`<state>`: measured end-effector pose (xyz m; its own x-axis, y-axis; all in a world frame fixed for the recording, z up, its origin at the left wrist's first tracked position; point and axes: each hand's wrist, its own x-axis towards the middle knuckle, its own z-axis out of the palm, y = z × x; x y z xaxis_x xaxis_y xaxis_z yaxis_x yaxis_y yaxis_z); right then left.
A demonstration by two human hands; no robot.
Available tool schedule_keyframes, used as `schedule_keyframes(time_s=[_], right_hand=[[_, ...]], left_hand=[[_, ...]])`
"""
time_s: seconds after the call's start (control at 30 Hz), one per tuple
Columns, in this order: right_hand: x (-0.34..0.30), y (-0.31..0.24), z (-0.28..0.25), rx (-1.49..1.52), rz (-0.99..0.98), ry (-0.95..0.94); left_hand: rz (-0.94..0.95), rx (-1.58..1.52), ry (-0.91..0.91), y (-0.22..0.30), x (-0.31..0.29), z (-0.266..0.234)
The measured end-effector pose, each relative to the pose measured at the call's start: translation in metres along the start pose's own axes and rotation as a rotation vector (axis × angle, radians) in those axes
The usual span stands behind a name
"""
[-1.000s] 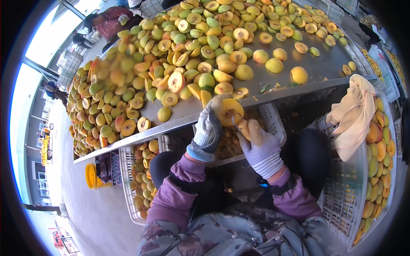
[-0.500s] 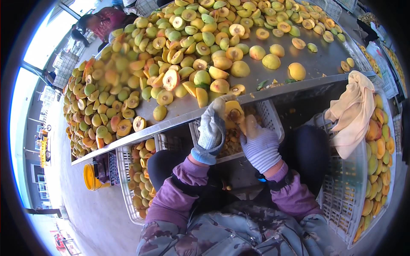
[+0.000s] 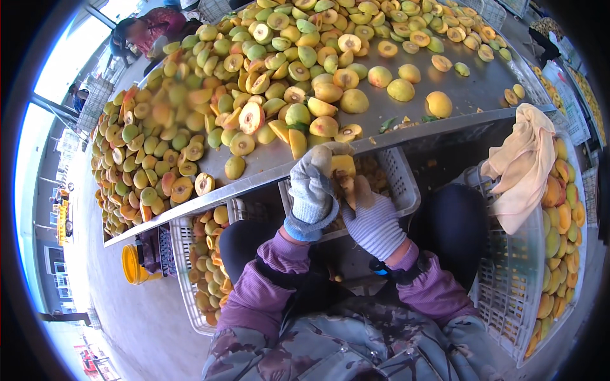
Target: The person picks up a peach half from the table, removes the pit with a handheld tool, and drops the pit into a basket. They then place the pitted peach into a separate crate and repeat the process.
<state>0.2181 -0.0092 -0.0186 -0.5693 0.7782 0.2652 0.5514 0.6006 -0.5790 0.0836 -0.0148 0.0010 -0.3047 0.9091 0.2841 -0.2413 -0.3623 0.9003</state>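
My left hand (image 3: 311,190), in a grey-white glove with a blue cuff, is closed around a yellow peach half (image 3: 344,165) and keeps it just in front of the metal table edge. My right hand (image 3: 376,222), in a striped white glove with tan-stained fingertips, is closed and pressed up against the fruit. Whatever lies between its fingers is too small and covered to make out. Below both hands sits a light plastic crate (image 3: 406,184) with brownish bits and pieces of fruit in it.
A heap of cut peaches (image 3: 254,82) covers much of the metal table (image 3: 394,114). Crates of peach halves stand left (image 3: 206,267) and right (image 3: 559,241) of my knees. A peach-coloured cloth (image 3: 521,165) drapes over the right crate. A yellow bucket (image 3: 135,263) stands left; another person (image 3: 155,32) bends at far left.
The peach half has tilted, so its cut face with the hollow shows less. My right hand has shifted left and closer to my left hand.
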Motion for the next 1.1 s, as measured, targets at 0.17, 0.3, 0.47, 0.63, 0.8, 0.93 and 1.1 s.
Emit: schedule_keyframes(time_s=[0.17, 0.3, 0.47, 0.63, 0.8, 0.93, 1.1], right_hand=[[0.001, -0.003, 0.001, 0.173, 0.046, -0.039], [0.004, -0.003, -0.004, 0.441, -0.015, -0.023], [0.005, -0.008, -0.021, 0.950, 0.122, -0.219], [-0.001, -0.009, -0.046, 1.479, 0.503, -0.739], [-0.007, -0.009, -0.041, 1.600, 0.368, -0.706], [-0.018, 0.000, -0.052, 1.695, 0.435, -0.683], [-0.023, 0.013, -0.008, 1.665, 0.921, -0.495]], left_hand=[[-0.038, 0.182, 0.007, 0.006, 0.001, 0.001], [-0.101, 0.307, -0.001, 0.007, 0.003, -0.002], [-0.080, 0.169, -0.124, 0.004, 0.009, -0.008], [-0.374, -0.499, -0.241, 0.009, 0.006, 0.008], [-0.350, -0.457, -0.069, 0.007, 0.012, 0.013], [0.307, 0.571, 0.017, 0.005, 0.007, 0.003], [-0.044, 0.128, 0.155, 0.010, 0.010, -0.030]])
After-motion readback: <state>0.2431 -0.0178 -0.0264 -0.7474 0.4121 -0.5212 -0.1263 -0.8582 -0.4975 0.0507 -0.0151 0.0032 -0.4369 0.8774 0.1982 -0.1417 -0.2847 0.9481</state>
